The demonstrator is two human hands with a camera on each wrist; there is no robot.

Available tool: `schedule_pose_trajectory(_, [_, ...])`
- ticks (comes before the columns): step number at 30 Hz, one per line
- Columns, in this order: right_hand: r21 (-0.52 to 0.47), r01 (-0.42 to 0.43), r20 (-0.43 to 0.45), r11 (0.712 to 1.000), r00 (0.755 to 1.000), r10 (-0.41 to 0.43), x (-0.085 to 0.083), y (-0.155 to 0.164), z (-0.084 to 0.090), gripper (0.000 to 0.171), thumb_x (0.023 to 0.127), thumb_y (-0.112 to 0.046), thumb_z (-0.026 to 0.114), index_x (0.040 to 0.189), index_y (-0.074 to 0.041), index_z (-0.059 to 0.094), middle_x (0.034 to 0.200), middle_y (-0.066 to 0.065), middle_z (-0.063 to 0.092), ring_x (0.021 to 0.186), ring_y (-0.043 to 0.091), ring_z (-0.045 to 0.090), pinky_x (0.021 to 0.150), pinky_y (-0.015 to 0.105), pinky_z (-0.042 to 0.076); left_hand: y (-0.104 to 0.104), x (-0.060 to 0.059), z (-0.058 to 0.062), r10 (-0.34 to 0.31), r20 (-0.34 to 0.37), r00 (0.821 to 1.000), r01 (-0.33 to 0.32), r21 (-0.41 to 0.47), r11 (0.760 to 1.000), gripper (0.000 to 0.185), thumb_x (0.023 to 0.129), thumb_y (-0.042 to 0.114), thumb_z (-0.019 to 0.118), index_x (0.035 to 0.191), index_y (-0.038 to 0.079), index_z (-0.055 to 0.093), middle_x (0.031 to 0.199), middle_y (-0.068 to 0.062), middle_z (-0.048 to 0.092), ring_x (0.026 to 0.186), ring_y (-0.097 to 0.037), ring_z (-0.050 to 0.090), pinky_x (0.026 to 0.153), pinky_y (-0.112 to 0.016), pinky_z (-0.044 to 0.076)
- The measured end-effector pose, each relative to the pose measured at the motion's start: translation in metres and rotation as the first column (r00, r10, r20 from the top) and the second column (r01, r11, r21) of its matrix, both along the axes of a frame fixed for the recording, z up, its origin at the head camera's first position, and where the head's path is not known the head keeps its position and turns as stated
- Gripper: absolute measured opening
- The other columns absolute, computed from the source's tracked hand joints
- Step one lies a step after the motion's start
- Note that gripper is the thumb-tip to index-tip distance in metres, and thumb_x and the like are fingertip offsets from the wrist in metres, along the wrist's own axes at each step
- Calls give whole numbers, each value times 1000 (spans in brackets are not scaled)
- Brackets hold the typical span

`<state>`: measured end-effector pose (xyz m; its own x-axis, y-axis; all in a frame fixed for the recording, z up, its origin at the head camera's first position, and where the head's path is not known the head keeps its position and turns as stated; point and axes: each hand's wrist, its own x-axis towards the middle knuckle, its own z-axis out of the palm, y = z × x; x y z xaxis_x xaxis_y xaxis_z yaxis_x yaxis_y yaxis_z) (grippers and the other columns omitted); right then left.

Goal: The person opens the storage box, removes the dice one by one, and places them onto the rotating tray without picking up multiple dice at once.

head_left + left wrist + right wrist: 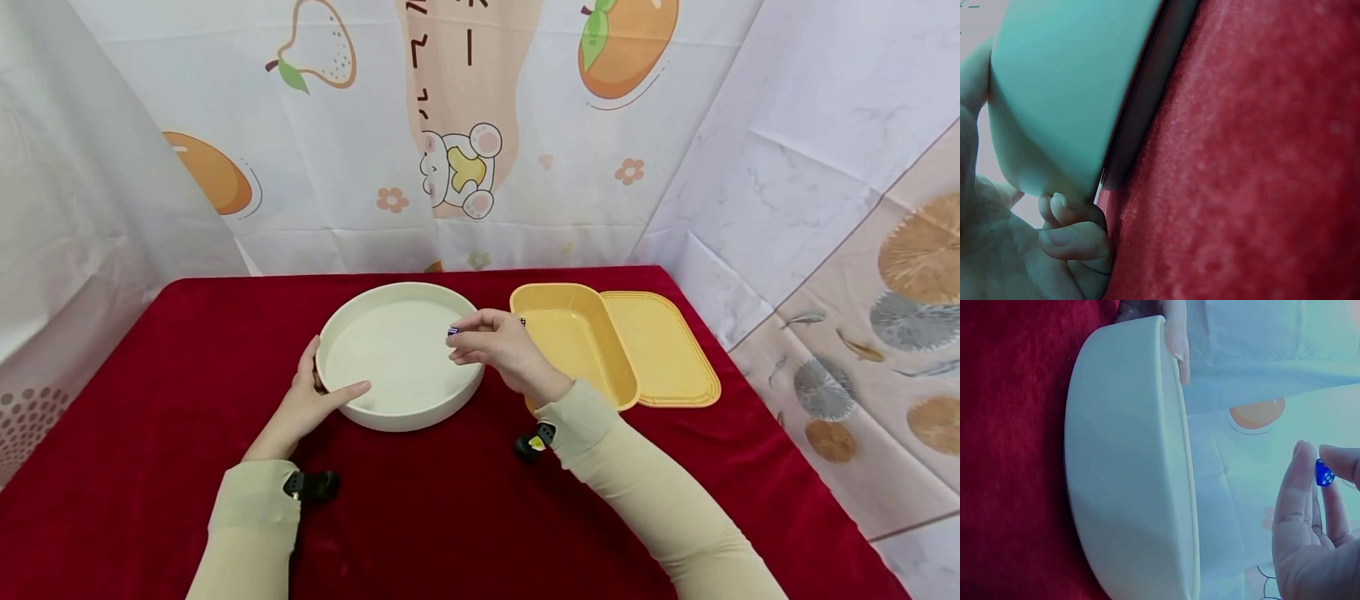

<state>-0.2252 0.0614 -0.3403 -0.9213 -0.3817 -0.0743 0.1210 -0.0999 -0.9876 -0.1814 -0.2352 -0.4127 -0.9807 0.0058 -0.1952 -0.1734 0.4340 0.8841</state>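
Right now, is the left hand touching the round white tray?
Touching. In the head view the left hand grips the round white tray at its rim, thumb laid over the edge; the left wrist view shows fingers against its underside.

A table covered in deep red, velvety cloth (450,517) carries everything. On it, near the middle, sits a round, shallow, cream-white plastic tray (397,412) with a low upright wall. Just to its right lies a yellow rectangular plastic box (573,337) with rounded corners, open side up. The box's flat yellow lid (663,350) with a ridged rim lies against the box's right side, partly tucked under its edge. The cloth runs to the table's far edge, where patterned sheets hang.
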Motion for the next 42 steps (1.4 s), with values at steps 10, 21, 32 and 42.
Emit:
schedule_pose_trajectory(10, [14,24,64,1000,998,-25,-13,-27,-17,23,87,6,66,109,10,63,81,3,69,63,13,68,69,28,59,-1,0,-1,-1,-8,1000,1,-2,1000,122,86,46,75,156,26,-22,167,-14,-8,151,-35,15,117,-57,23])
schedule_pose_trajectory(21, [62,21,132,998,991,-30,-26,-46,-38,21,87,6,67,108,8,63,79,3,66,61,12,65,63,27,58,2,0,-1,6,-4,1000,-6,5,1000,121,86,46,74,156,25,-23,166,-19,3,147,-32,24,116,-52,27])
schedule_pose_trajectory(32, [157,-6,165,988,986,-20,-30,-55,-39,24,87,3,69,111,6,64,83,6,68,59,12,65,61,27,58,2,0,0,9,7,1000,-9,8,1000,120,87,43,74,156,24,-23,165,-20,5,145,-33,24,116,-53,26])
schedule_pose_trajectory(42, [240,-58,154,969,988,21,-37,-65,-47,23,86,2,71,108,7,67,80,9,69,58,13,65,62,29,59,1,0,1,4,14,1000,-5,30,1000,122,86,42,75,156,24,-24,164,-21,9,145,-33,24,115,-52,26])
